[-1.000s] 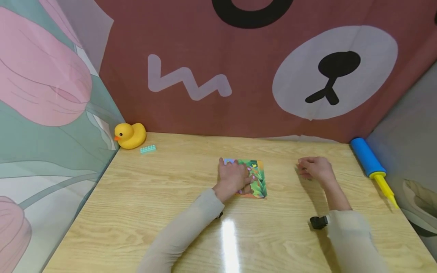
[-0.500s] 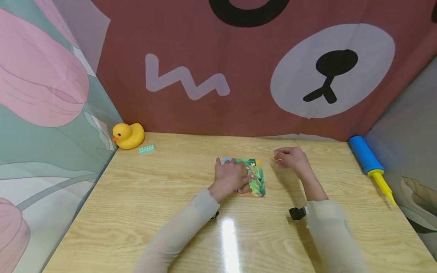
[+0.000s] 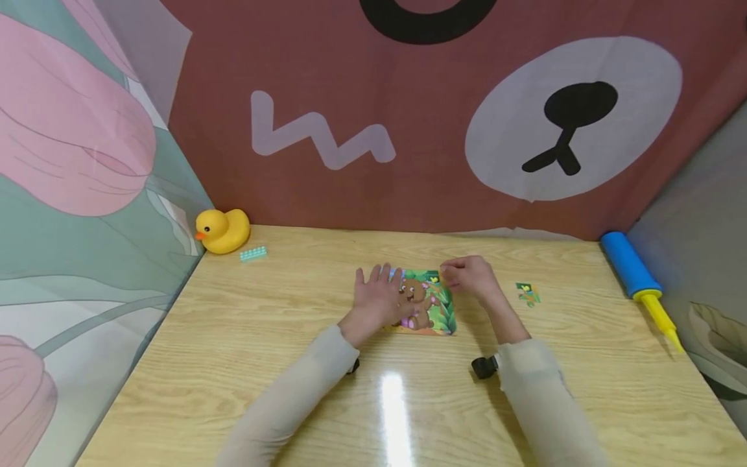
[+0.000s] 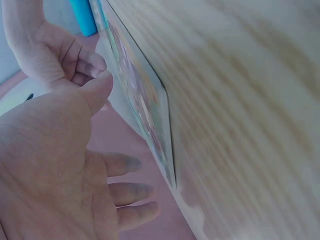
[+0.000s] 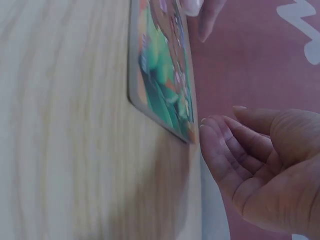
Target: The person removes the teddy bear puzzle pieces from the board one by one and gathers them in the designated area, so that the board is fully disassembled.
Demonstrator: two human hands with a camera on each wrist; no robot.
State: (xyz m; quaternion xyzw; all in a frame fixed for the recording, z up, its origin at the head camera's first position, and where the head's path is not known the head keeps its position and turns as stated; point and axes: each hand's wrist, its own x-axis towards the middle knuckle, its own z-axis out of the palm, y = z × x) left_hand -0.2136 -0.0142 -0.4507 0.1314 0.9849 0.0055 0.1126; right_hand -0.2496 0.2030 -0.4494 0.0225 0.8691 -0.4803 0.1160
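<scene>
A small flat puzzle board [image 3: 426, 311], printed with a brown bear among green leaves, lies mid-table. My left hand [image 3: 375, 301] spreads over its left part with straight fingers and hides that side; contact is unclear. At the board's far right corner is my right hand [image 3: 469, 279]. Its fingers curl loosely in the right wrist view, where the hand [image 5: 260, 165] has a gap between thumb and fingertips, with no piece visible there. To the right of that hand, loose green puzzle pieces [image 3: 528, 293] lie on the wood.
A yellow rubber duck [image 3: 223, 231] sits at the table's far left corner, with a turquoise toy block [image 3: 253, 253] beside it. Along the right edge lies a blue and yellow hand pump [image 3: 639, 285]. A brown bear-print cloth [image 3: 432, 188] hangs behind the table [image 3: 280, 311].
My right hand has moved left from the loose pieces to the board's corner, uncovering those pieces. My left hand has shifted slightly left, and more of the bear picture shows.
</scene>
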